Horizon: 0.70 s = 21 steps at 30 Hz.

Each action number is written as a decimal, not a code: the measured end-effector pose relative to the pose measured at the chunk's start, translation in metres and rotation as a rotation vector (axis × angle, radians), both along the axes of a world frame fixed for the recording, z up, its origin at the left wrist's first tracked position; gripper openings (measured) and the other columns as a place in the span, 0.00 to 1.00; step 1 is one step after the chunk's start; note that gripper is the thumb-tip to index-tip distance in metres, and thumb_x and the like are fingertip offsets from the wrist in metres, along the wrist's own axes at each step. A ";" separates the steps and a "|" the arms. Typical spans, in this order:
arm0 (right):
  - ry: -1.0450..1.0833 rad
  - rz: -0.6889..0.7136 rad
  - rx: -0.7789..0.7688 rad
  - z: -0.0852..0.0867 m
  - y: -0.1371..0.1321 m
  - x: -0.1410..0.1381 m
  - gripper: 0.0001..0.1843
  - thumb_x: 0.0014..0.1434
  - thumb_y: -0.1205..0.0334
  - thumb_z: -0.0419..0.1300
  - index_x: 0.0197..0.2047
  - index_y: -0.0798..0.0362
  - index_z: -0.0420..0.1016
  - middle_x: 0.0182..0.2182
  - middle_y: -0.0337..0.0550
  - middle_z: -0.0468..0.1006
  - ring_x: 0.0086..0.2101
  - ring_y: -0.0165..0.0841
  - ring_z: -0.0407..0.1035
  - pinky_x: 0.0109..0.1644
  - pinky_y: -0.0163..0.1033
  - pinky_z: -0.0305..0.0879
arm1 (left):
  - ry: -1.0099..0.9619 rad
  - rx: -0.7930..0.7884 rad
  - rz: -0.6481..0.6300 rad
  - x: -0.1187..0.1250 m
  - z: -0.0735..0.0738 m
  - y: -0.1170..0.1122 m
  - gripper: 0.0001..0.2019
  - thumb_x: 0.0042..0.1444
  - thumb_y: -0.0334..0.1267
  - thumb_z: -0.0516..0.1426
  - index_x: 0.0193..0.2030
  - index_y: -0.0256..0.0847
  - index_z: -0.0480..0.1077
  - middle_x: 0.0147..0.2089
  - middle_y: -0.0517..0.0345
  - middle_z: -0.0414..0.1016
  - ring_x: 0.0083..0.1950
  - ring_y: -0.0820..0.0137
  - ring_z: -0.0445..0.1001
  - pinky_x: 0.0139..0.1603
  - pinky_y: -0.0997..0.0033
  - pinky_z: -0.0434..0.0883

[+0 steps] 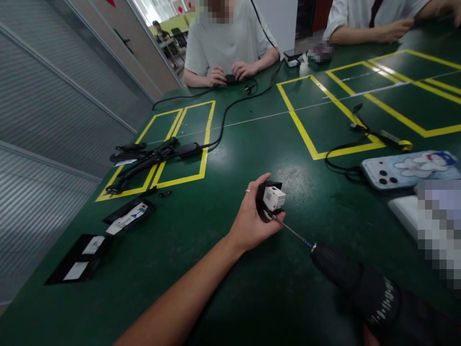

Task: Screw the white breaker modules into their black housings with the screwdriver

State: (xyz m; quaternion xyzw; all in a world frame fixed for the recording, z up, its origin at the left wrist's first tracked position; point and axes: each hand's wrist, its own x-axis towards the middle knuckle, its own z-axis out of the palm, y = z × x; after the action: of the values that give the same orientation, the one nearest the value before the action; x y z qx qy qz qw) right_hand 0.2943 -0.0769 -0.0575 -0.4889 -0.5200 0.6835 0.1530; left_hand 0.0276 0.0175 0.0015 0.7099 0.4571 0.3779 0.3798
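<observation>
My left hand [248, 218] grips a small black housing with a white block [275, 197] set in it, fingers and thumb around its sides. A cordless drill [351, 274] comes in from the lower right. Its long thin bit [293, 233] reaches the near lower edge of the black housing; the exact contact point is too small to make out. Only a sliver of my right hand [370, 335] shows under the drill at the bottom edge, apparently around its handle, and the rest is out of frame.
Black pieces with white labels [75, 270] lie at left, near a bundle of black cables [144, 161]. A phone in a patterned case [410, 169] and a dark cable [333, 158] lie at right. Yellow tape [306, 134] marks the green table [201, 269]. Two people sit opposite.
</observation>
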 end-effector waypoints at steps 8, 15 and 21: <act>-0.083 -0.375 0.175 0.027 -0.029 -0.030 0.27 0.75 0.54 0.34 0.56 0.60 0.68 0.44 0.48 0.70 0.45 0.34 0.70 0.44 0.40 0.73 | -0.056 -0.021 0.005 0.001 0.000 -0.001 0.42 0.45 0.37 0.65 0.66 0.46 0.51 0.52 0.48 0.65 0.48 0.58 0.67 0.46 0.56 0.70; -0.111 -0.418 0.207 0.044 -0.043 -0.035 0.26 0.76 0.58 0.33 0.53 0.60 0.68 0.42 0.46 0.68 0.42 0.32 0.69 0.43 0.38 0.72 | -0.069 -0.042 0.011 0.002 0.002 -0.001 0.42 0.44 0.37 0.65 0.66 0.47 0.52 0.51 0.49 0.66 0.48 0.59 0.67 0.47 0.56 0.70; -0.115 -0.406 0.209 0.052 -0.058 -0.029 0.24 0.75 0.60 0.35 0.49 0.60 0.69 0.39 0.45 0.68 0.39 0.29 0.69 0.39 0.34 0.71 | -0.091 -0.097 0.009 0.002 0.002 -0.001 0.43 0.45 0.38 0.65 0.66 0.47 0.50 0.52 0.50 0.65 0.46 0.62 0.67 0.47 0.57 0.70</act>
State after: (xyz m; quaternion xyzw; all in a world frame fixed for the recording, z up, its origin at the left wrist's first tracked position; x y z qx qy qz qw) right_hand 0.2652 -0.1346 -0.0055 -0.6031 -0.4869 0.5522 0.3071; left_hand 0.0294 0.0167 0.0037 0.6708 0.4604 0.3887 0.4324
